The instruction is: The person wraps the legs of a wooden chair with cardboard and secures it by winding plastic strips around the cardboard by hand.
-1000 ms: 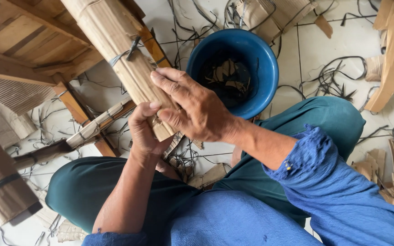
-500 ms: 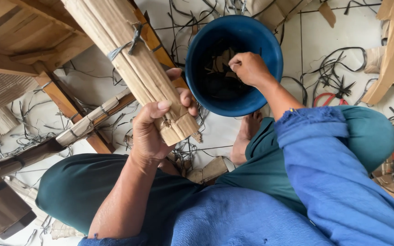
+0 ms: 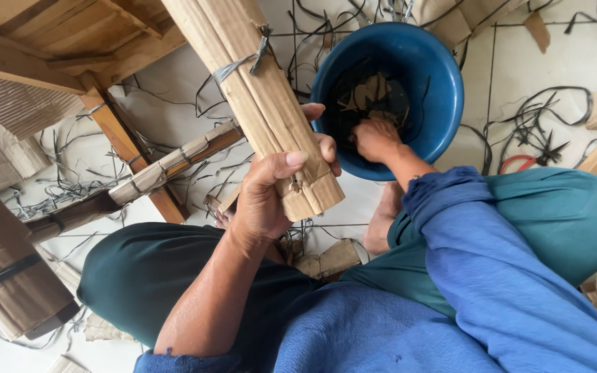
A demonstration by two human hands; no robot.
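holding a tied cardboard bundle (image 3: 264, 103) tight, the left hand (image 3: 271, 190) wraps around its near end; the right hand (image 3: 376, 138), fingers curled, digs in the blue bucket (image 3: 443, 103).

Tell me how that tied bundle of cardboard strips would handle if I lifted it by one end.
The cardboard bundle probably stays fairly stiff: its strips are bound tight by a strap. It seems light, since the left hand alone holds its lower end. Loose strip ends there might slip or fray.
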